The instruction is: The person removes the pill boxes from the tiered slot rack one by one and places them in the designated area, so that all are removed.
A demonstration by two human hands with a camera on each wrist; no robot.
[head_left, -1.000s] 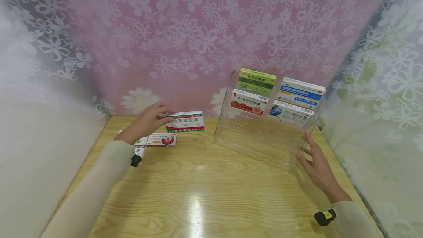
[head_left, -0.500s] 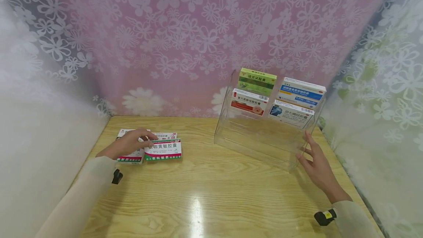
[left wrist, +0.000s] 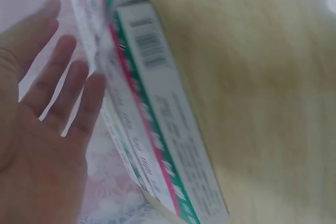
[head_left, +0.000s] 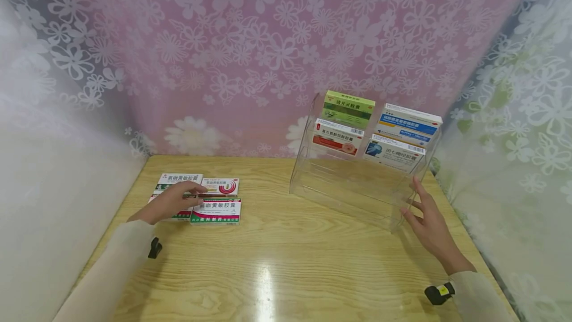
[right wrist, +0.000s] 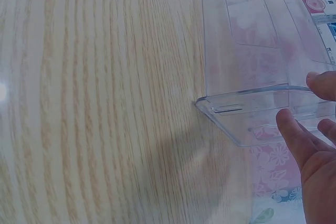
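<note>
In the head view my left hand (head_left: 172,200) hovers with loose, extended fingers over several medicine boxes grouped at the table's left. Nearest its fingertips is a white, red and green capsule box (head_left: 216,212). Behind that one lies a white box with a red spiral (head_left: 223,186), and a white-green box (head_left: 180,178) is partly covered by the hand. The left wrist view has the fingers apart from a barcoded box side (left wrist: 163,108). My right hand (head_left: 431,227) holds the right side of a clear display rack (head_left: 344,188), thumb and finger at its edge (right wrist: 262,95).
In the rack's upper tiers stand a green box (head_left: 348,111), a blue-white box (head_left: 408,125), a red-white box (head_left: 337,140) and a grey-white box (head_left: 395,153). The wooden table (head_left: 286,262) is bounded by floral curtains (head_left: 246,63).
My left hand has moved left and toward me, bringing the red and green box from the back down in front of the spiral box, and has let go of it. The right hand stays on the rack.
</note>
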